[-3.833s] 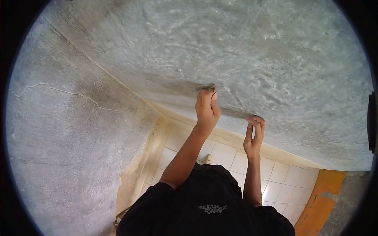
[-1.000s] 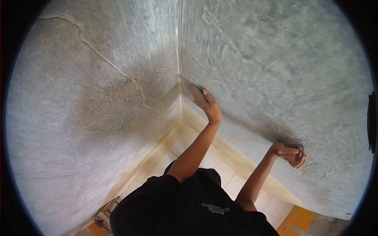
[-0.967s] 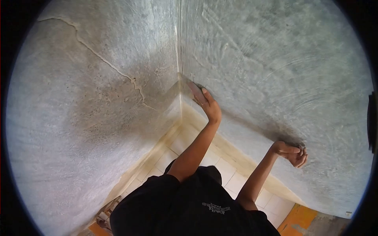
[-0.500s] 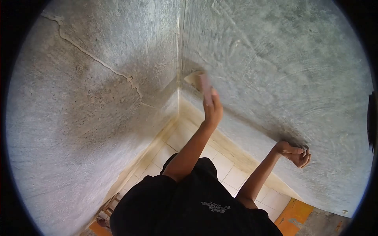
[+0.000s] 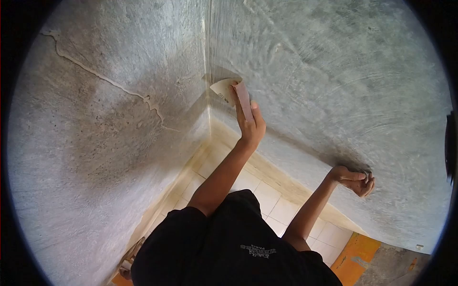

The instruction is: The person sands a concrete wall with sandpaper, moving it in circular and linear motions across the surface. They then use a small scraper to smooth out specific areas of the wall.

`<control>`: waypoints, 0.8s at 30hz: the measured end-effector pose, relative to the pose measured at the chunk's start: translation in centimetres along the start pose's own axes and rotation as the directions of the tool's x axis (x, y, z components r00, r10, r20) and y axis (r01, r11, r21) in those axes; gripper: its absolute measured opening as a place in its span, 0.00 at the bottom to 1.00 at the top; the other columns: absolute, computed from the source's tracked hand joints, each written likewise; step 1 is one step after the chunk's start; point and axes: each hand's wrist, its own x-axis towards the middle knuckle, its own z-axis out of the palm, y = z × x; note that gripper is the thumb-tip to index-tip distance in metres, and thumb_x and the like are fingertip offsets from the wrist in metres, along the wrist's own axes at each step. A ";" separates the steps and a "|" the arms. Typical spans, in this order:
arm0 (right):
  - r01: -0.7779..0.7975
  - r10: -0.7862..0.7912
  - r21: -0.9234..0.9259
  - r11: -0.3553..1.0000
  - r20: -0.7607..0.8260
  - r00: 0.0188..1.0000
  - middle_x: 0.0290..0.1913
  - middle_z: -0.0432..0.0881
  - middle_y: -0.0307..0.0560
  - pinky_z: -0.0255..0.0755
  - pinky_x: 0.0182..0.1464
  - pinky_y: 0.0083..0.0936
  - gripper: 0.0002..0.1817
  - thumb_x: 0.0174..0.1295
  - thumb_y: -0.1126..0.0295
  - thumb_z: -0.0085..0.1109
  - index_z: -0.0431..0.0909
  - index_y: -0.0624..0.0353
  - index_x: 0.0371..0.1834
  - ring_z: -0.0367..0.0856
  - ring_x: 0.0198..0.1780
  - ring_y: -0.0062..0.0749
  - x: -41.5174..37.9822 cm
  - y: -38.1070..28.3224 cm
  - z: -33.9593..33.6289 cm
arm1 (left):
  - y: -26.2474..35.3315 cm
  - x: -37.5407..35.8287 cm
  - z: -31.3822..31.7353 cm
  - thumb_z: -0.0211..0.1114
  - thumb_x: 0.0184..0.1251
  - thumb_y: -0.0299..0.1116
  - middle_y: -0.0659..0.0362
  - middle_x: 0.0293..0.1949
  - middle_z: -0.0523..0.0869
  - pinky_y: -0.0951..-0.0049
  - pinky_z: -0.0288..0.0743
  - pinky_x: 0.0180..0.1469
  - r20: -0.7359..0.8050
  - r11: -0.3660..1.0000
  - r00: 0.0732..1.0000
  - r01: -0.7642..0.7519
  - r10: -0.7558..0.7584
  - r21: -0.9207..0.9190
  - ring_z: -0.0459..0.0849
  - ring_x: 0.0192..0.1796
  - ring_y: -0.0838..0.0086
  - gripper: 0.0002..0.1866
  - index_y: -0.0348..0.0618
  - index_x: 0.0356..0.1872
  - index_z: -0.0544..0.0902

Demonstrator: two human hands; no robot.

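My left hand [image 5: 253,126] is closed around a curled sheet of sandpaper [image 5: 244,99], near the corner where two walls meet. The sheet's pale printed backing faces left and its pinkish side shows along the fold. It is held against or very near the right-hand wall [image 5: 334,95]; any gap is hard to judge. Further right and lower, my right hand [image 5: 355,180] is beside the same wall, its fingers curled in. A small greyish bit shows between thumb and fingers, too small to name.
The rough grey left wall [image 5: 119,167] has a long raised crack [image 5: 105,78]. Below are white floor tiles [image 5: 267,196], an orange panel [image 5: 355,252] at lower right and a wooden item [image 5: 131,257] at lower left. A dark object [image 5: 450,148] is at the right edge.
My left hand and the sandpaper have shifted slightly up and left in view, and the printed backing now shows clearly. The whole view has shifted a little; my right hand keeps its curled pose.
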 end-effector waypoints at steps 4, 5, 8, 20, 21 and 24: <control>-0.016 0.019 0.079 0.997 -0.038 0.999 0.55 0.62 0.56 0.69 0.53 0.33 0.14 0.72 0.71 0.45 0.58 0.65 0.55 0.70 0.49 0.36 0.0 0.0 0.4 | -0.3 -0.6 -1.3 0.49 0.73 0.32 0.35 0.68 0.68 0.42 0.51 0.73 0.243 0.946 0.914 -0.315 0.324 -0.076 0.62 0.71 0.36 0.28 0.26 0.70 0.62; -0.034 0.036 0.057 0.998 -0.037 0.999 0.55 0.62 0.55 0.70 0.53 0.33 0.14 0.72 0.71 0.45 0.58 0.65 0.54 0.71 0.50 0.36 0.0 -0.1 0.3 | -1.1 -1.5 -0.5 0.50 0.72 0.33 0.41 0.70 0.68 0.42 0.51 0.74 0.041 0.993 0.992 -0.120 0.120 -0.007 0.63 0.72 0.40 0.27 0.31 0.69 0.66; -0.017 0.018 0.037 0.999 -0.026 1.000 0.56 0.61 0.56 0.70 0.53 0.32 0.14 0.71 0.74 0.44 0.57 0.64 0.55 0.70 0.50 0.36 -0.1 0.0 0.1 | -0.8 -1.5 -0.5 0.49 0.73 0.33 0.37 0.69 0.67 0.43 0.50 0.74 0.168 0.968 0.956 -0.249 0.239 0.036 0.61 0.72 0.38 0.26 0.30 0.68 0.67; -0.033 0.034 0.017 0.999 -0.037 0.999 0.55 0.61 0.54 0.71 0.52 0.31 0.13 0.71 0.73 0.45 0.57 0.65 0.54 0.70 0.49 0.35 -0.2 -0.1 0.1 | -3.4 -0.9 -1.6 0.46 0.74 0.31 0.34 0.69 0.64 0.39 0.47 0.73 0.268 0.937 0.904 -0.350 0.332 0.019 0.59 0.72 0.35 0.28 0.28 0.71 0.60; -0.040 0.041 0.035 0.999 -0.042 0.998 0.55 0.61 0.54 0.71 0.52 0.32 0.13 0.71 0.74 0.45 0.57 0.65 0.54 0.70 0.48 0.36 -0.2 -0.1 0.1 | -3.9 -0.5 -2.4 0.46 0.74 0.31 0.32 0.68 0.64 0.39 0.46 0.73 0.374 0.913 0.841 -0.405 0.391 -0.043 0.59 0.72 0.34 0.27 0.27 0.70 0.61; -0.025 0.027 0.056 0.998 -0.035 0.999 0.55 0.61 0.54 0.71 0.52 0.31 0.13 0.70 0.75 0.45 0.57 0.66 0.54 0.71 0.49 0.36 -0.2 0.1 0.1 | -4.3 -1.0 -1.9 0.46 0.75 0.34 0.35 0.67 0.67 0.39 0.48 0.72 0.181 0.949 0.941 -0.305 0.286 0.085 0.62 0.70 0.36 0.25 0.27 0.66 0.67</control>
